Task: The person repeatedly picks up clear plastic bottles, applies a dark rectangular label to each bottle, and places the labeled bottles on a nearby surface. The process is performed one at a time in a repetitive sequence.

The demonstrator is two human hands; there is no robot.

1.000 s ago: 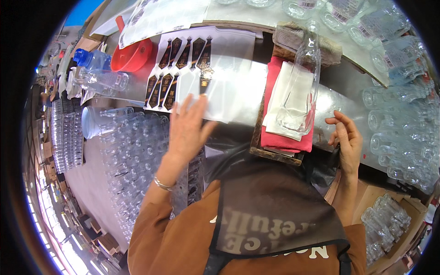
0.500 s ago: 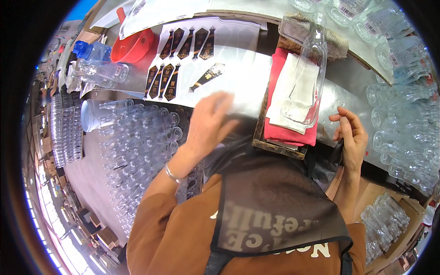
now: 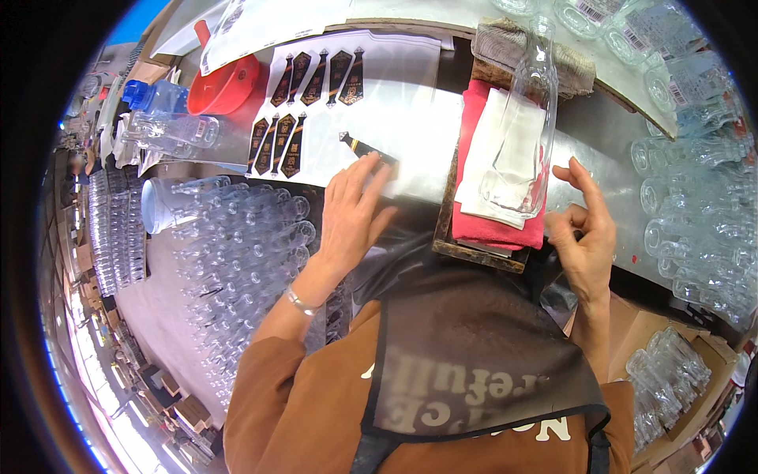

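Observation:
My left hand (image 3: 353, 209) hovers by the white label sheet (image 3: 316, 166), thumb spread away from the fingers. Its fingertips meet a loose black tie-shaped label (image 3: 365, 148) with gold stripes, and cover part of it. More such labels (image 3: 290, 148) lie in two rows on the sheet. My right hand (image 3: 586, 237) is beside the right edge of a wooden tray (image 3: 482, 259), index finger raised, other fingers loosely bent; no object shows in it. A clear glass bottle (image 3: 517, 170) lies on a white cloth (image 3: 483, 178) and pink cloth (image 3: 472, 229) in the tray.
Clear bottles crowd the left (image 3: 245, 229) and the right side (image 3: 671, 213). A red funnel-like container (image 3: 225, 87) and a blue-capped bottle (image 3: 166, 96) stand at the far left. A folded rag (image 3: 572, 71) lies beyond the tray. Bottles fill a cardboard box (image 3: 707, 371) at lower right.
The loose label has turned, its narrow end now pointing up and left, and my left fingertips now overlap it. My right hand has moved left, closer to the tray.

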